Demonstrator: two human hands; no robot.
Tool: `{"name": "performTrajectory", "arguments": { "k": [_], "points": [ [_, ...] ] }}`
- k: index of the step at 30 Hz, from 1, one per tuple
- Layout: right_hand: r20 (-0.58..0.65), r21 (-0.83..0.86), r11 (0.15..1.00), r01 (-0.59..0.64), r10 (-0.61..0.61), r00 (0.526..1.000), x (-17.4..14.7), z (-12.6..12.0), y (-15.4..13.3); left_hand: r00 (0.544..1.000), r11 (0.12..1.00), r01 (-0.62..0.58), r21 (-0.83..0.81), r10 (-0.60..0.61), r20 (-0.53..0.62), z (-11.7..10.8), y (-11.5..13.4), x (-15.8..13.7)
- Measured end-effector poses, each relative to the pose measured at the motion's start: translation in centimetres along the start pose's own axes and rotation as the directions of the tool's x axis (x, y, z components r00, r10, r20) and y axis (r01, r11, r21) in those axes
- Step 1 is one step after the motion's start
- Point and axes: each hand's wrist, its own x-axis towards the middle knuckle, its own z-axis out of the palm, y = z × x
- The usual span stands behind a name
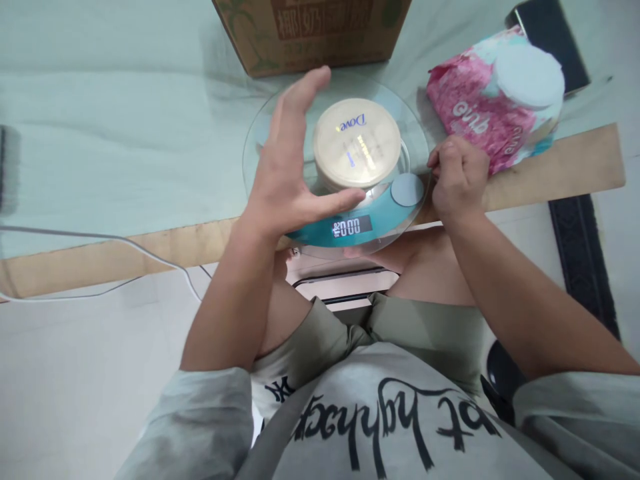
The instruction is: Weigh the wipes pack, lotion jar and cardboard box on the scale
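Pale floor (75, 373) shows below the desk (75, 270). The scale (315, 233) overhangs its edge, display apparently all zeros; the tub (357, 150) appears placed on it, with no weight seemingly registered yet. The left hand (283, 173) spreads wide beside it; the right hand (460, 177) curls closed near the rim. Beyond, a cardboard box (320, 40) stands on green cloth (125, 160).

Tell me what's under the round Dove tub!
Under the Dove tub is a glass scale with a teal panel. The tub covers the scale's middle, so that part can't be seen.
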Motion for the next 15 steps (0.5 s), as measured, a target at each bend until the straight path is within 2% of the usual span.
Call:
{"name": "performTrajectory", "arguments": {
  "k": [3, 6, 9, 12, 14, 15],
  "points": [
    [-0.009, 0.022, 1.000, 0.020, -0.020, 1.000, 0.0, 0.0, 0.1, 0.999, 1.000, 0.011, -0.004, -0.011, 0.053, 1.0, 0.1, 0.8],
    [-0.027, 0.032, 0.999, 0.035, -0.034, 0.999, -0.1, 0.1, 0.2, 0.998, 0.998, 0.055, -0.002, -0.055, 0.017, 2.2, 0.8, 1.0],
    [-0.034, 0.031, 0.999, 0.034, -0.033, 0.999, -0.1, 0.2, 0.2, 0.999, 1.000, 0.013, -0.005, -0.013, -0.032, 2.7, 1.2, 0.6],
    [-0.050, 0.039, 0.999, 0.031, -0.029, 0.998, 0.0, 0.5, 0.2, 0.975, 0.990, -0.125, 0.067, 0.135, -0.175, 0.7, -1.5, 0.5],
    [-0.057, 0.042, 0.999, 0.029, -0.027, 0.998, 0.0, 0.5, 0.2, 0.919, 0.954, -0.220, 0.205, 0.273, -0.283, -2.3, -5.1, 0.8],
    [-0.057, 0.042, 0.999, 0.028, -0.026, 0.998, 0.0, 0.6, 0.2, 0.880, 0.913, -0.277, 0.301, 0.367, -0.302, -4.1, -7.1, 1.0]
  ]
}}
